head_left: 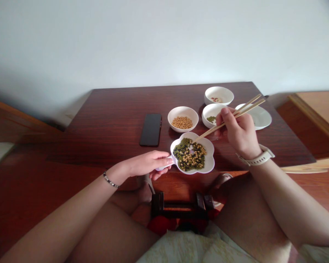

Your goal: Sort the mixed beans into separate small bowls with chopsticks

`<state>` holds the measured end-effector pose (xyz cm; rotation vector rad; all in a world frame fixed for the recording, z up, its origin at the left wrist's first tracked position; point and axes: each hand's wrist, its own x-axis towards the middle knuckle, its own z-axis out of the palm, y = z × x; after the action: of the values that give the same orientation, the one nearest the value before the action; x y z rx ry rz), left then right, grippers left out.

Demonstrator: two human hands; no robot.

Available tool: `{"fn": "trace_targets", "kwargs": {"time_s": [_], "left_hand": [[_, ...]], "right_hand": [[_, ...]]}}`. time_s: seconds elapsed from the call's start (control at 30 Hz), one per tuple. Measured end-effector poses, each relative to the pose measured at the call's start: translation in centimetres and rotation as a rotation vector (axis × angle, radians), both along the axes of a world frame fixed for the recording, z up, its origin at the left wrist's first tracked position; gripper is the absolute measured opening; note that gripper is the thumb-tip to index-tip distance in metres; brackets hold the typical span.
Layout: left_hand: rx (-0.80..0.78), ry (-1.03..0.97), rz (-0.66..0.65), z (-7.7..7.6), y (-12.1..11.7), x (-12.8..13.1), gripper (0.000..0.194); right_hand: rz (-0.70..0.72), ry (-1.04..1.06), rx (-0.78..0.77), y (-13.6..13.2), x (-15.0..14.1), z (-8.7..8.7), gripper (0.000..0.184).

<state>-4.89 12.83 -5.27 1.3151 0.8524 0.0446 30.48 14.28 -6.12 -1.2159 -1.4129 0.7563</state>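
A white flower-shaped dish [209, 165] with a short handle sits at the table's near edge, full of mixed green and yellow beans [189, 155]. My left hand [148, 163] is closed on that handle. My right hand [239, 132] is closed on a pair of wooden chopsticks [235, 116], whose tips reach down into the beans near the dish's far side. Behind it stand a white bowl of yellow beans [182, 118], a white bowl with a few green beans [211, 115], partly hidden by my right hand, and a white bowl with a few reddish beans [218, 95].
A black phone [151, 129] lies flat on the dark wooden table [115, 109], left of the bowls. A white plate [260, 116] sits at the right behind my hand. My knees and a small stool lie below the table's near edge. A pale wall rises behind.
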Motion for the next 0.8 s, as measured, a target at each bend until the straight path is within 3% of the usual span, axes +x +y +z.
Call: {"fn": "trace_targets", "kwargs": {"time_s": [0.8], "left_hand": [[-0.002, -0.028, -0.032, -0.58, 0.18, -0.10, 0.050]], "right_hand": [[0.048, -0.033, -0.031, 0.03, 0.09, -0.35, 0.079]]}}
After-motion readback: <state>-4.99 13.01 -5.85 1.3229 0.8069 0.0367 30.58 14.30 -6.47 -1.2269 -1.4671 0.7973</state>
